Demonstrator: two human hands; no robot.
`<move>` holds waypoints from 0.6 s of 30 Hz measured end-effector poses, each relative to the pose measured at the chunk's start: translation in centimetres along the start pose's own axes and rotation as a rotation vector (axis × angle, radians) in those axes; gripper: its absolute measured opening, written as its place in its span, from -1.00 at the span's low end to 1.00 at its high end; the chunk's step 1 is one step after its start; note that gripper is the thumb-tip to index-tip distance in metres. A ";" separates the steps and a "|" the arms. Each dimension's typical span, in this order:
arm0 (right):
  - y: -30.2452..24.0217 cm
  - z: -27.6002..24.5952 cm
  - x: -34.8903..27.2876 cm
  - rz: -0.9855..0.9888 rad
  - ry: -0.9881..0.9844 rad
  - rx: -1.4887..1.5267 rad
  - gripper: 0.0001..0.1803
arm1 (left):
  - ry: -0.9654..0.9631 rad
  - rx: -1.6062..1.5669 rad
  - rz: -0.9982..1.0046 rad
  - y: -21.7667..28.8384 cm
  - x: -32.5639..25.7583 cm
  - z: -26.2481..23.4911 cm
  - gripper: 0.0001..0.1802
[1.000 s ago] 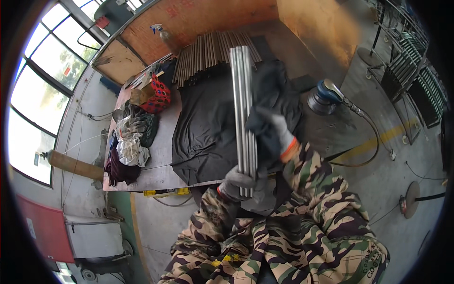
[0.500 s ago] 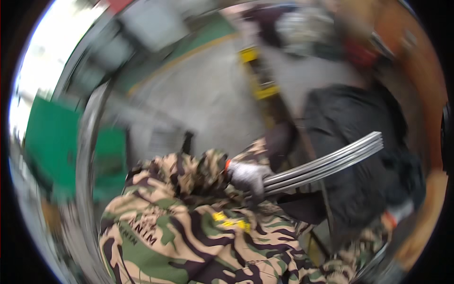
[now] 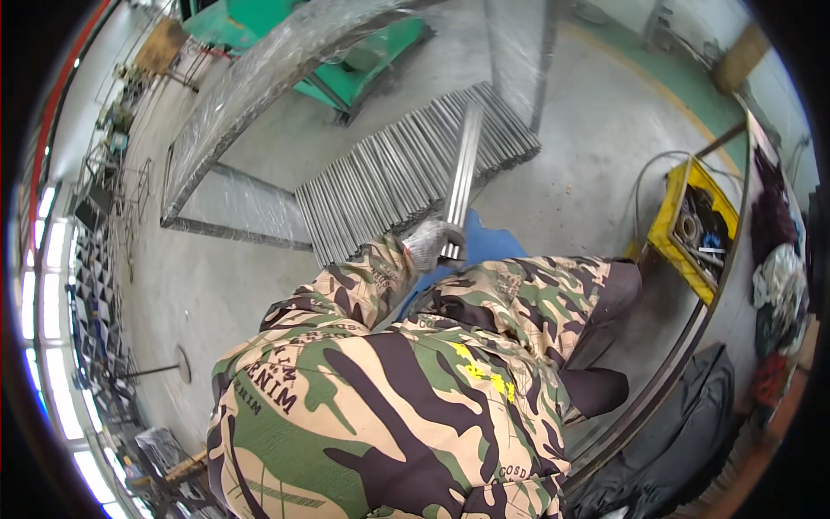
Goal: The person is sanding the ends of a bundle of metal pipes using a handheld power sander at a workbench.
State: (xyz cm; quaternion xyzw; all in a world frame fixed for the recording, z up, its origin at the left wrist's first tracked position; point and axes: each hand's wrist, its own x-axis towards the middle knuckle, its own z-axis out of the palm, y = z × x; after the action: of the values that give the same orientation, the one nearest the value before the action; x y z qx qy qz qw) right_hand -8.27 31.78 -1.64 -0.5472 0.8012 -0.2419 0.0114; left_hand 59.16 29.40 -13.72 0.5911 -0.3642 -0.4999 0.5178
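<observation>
My left hand [image 3: 428, 245], in a grey knitted glove, is closed around a small bundle of shiny metal tubes [image 3: 465, 164]. The tubes point away from me, their near ends at my fist. Beyond and left of that hand, a wide row of similar metal tubes [image 3: 393, 173] lies side by side near the floor; the held bundle overlaps it in the picture, and I cannot tell whether they touch. A blue object [image 3: 493, 240] shows partly behind the hand. My right hand is not visible.
A metal frame wrapped in clear film [image 3: 233, 112] stands around the tube row. Behind it is green equipment [image 3: 380, 65]. At the right, a yellow crate [image 3: 664, 212] holds tools and rolls, near a bench edge [image 3: 666, 363] and dark cloth [image 3: 670, 432]. Racks [image 3: 95, 303] line the far left.
My view has swung left, bringing the row of tubes into sight. The bundle in my left hand pointed right and now points away from me. My right glove has left the picture.
</observation>
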 end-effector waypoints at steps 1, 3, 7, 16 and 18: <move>0.2 0.2 0.8 0.004 -0.033 -0.037 -0.70 | -0.041 0.644 0.554 -2.5 -0.2 -2.1 -0.67; 0.6 -1.0 2.7 0.007 -0.100 -0.126 -0.68 | -0.030 0.692 0.124 -2.6 -3.2 -3.8 -0.63; 2.4 -0.5 5.6 0.033 -0.211 -0.289 -0.65 | 0.139 0.801 0.061 -11.5 -6.9 -6.3 -0.68; 4.8 -6.2 10.9 0.193 -0.357 -0.637 -0.57 | 0.388 0.426 -0.165 -23.6 1.9 -9.9 -0.85; 4.9 -9.9 11.6 0.247 -0.347 -0.718 -0.56 | -0.251 0.610 -0.453 -22.6 5.8 -10.9 -0.78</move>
State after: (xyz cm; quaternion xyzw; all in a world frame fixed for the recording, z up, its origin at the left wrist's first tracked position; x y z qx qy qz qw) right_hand -19.95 26.65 7.98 -0.4487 0.8805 0.1521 -0.0163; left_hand 69.11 31.07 -37.46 0.7174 -0.4166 -0.5387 0.1469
